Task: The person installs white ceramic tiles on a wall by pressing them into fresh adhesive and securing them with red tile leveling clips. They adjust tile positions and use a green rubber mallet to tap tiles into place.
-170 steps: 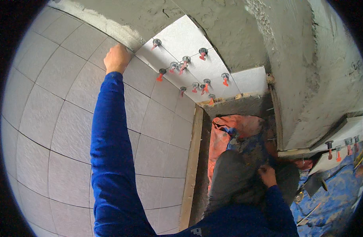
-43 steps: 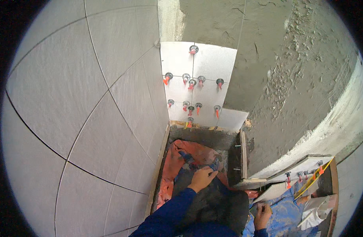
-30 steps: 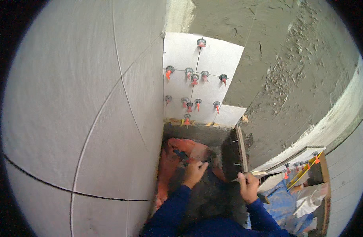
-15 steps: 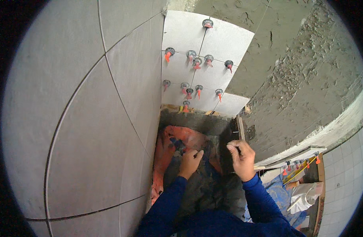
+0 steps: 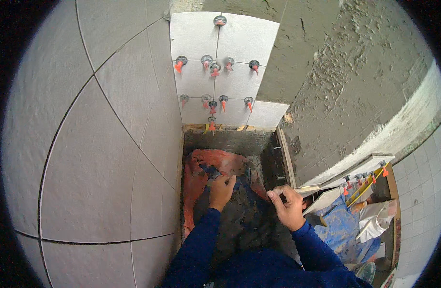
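Left hand (image 5: 222, 191) is down in the narrow pit, fingers curled together and clamped on a small dark tool whose shape is too murky to make out, pressed against the heap of wet grey mortar (image 5: 239, 216). Right hand (image 5: 287, 205) sits just beside it to the right, fingers bunched shut with thumb and forefinger pinched at the mortar's edge; whether anything is held in that pinch, I cannot tell. The mortar lies directly under both hands, piled on a crumpled orange-red plastic sheet (image 5: 201, 168) that lines the pit floor, with the sheet's folds showing above and to the left of the left hand.

Counting now: two hands, both in dark blue sleeves, one mortar heap, one sheet. Up on the back wall, a patch of white square wall tiles (image 5: 239, 43) carries the grey-capped, orange-tipped tile levelling clips (image 5: 181, 62), ten of them showing at the joints, one more at the bottom edge. Large grey tiles (image 5: 86, 158) cover the left wall; rough grey render (image 5: 355, 72) covers the right. At far right, more clips sit near a blue cloth (image 5: 343, 230).
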Motion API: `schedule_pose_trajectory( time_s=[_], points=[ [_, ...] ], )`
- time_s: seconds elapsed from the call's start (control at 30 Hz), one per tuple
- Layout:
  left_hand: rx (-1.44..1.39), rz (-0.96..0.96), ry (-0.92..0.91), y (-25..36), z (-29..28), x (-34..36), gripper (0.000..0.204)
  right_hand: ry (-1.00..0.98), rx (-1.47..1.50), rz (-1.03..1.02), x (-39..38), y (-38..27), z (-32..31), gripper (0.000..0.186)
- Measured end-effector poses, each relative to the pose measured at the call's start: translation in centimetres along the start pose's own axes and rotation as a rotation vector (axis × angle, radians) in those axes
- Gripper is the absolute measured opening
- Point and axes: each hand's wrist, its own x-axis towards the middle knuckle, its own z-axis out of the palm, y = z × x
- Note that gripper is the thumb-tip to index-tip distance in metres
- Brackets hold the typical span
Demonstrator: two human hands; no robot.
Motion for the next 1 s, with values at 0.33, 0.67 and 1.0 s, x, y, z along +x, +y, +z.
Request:
schedule_pose_trajectory(
  time_s=[0.33, 0.67, 1.0],
  points=[
    [0.003, 0.119, 0.007, 0.6, 0.2, -0.7, 0.039, 0.023, -0.003, 0.087, -0.9, 0.6, -0.8, 0.017],
    [-0.584, -0.185, -0.02, -1.5, 1.6, 0.6, 0.036, 0.236, -0.126, -0.336, 17.1, -8.5, -4.3, 0.019],
    [-0.402, 0.192, 0.461, 7.7, -6.1, 6.2, 0.025, 0.41, -0.063, -0.399, 17.7, -12.2, -9.6, 0.015]
  ],
)
